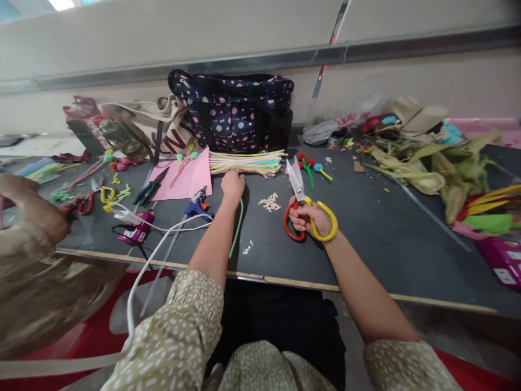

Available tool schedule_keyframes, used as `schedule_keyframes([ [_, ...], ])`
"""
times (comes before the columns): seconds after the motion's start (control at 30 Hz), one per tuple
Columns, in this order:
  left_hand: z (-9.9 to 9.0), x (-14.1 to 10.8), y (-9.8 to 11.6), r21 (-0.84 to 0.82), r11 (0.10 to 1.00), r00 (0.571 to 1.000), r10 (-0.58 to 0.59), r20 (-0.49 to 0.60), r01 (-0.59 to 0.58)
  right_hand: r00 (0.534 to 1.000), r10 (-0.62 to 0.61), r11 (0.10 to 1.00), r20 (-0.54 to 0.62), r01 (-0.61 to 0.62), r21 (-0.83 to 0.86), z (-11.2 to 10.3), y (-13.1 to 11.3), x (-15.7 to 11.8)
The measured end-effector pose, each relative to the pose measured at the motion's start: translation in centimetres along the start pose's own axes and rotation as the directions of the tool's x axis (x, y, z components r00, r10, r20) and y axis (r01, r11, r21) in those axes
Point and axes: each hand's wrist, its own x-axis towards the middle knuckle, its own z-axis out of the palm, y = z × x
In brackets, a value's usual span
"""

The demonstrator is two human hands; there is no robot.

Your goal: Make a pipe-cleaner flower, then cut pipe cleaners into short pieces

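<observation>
My right hand (311, 219) is closed on a pair of scissors (299, 190) with one red and one yellow handle, blades pointing up and away. At the front edge of a bundle of pale pipe cleaners (252, 163), my left hand (233, 187) has its fingers curled together; what they hold, if anything, is hidden. Beside the left wrist a green pipe cleaner (237, 228) lies on the table, its upper end close to that hand. Small cut pieces (269, 202) are scattered between my hands. Red and blue pompoms on green stems (307, 168) lie beyond the scissors.
To the left are a blue glue gun (198, 205), pink paper (183, 179), green-handled pliers (150, 187), a purple box (136, 228) and a white cord (140, 274). A co-worker's arm (36, 212) rests farther left. A dotted bag (236, 117) stands behind; corn husks (431, 168) lie right.
</observation>
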Motion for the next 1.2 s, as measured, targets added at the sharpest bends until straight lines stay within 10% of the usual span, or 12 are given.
schedule_keyframes([
  [0.2, 0.2, 0.4, -0.1, 0.059, 0.998, 1.000, -0.003, -0.024, 0.004, 0.999, -0.043, 0.999, 0.009, 0.044, -0.019, -0.1, -0.1, -0.1],
  [0.33, -0.1, -1.3, 0.1, -0.205, 0.970, 0.990, 0.137, 0.030, -0.128, 0.999, -0.042, 0.999, 0.003, 0.042, -0.021, 0.1, -0.3, -0.1],
  [0.47, 0.5, -4.0, 0.2, -0.583, 0.807, 0.947, 0.254, 0.198, -0.095, 1.000, -0.016, 0.999, 0.015, 0.017, -0.050, 0.7, -0.5, -0.3],
  [0.83, -1.5, -6.3, 0.4, -0.878, 0.405, 0.892, 0.252, 0.374, 0.254, 0.996, -0.084, 0.968, -0.018, 0.077, -0.238, 1.2, -0.7, -1.5],
  [1.03, -2.3, -6.7, 0.0, -0.874, 0.374, 0.873, 0.251, 0.417, 0.310, 0.893, -0.416, 0.593, -0.170, 0.124, -0.796, 0.7, -0.4, -2.1],
  [1.2, -2.7, -6.9, 0.2, -0.878, 0.271, 0.840, 0.280, 0.465, 0.395, 0.896, -0.423, 0.320, -0.130, 0.013, -0.947, 0.2, -0.4, -2.1],
])
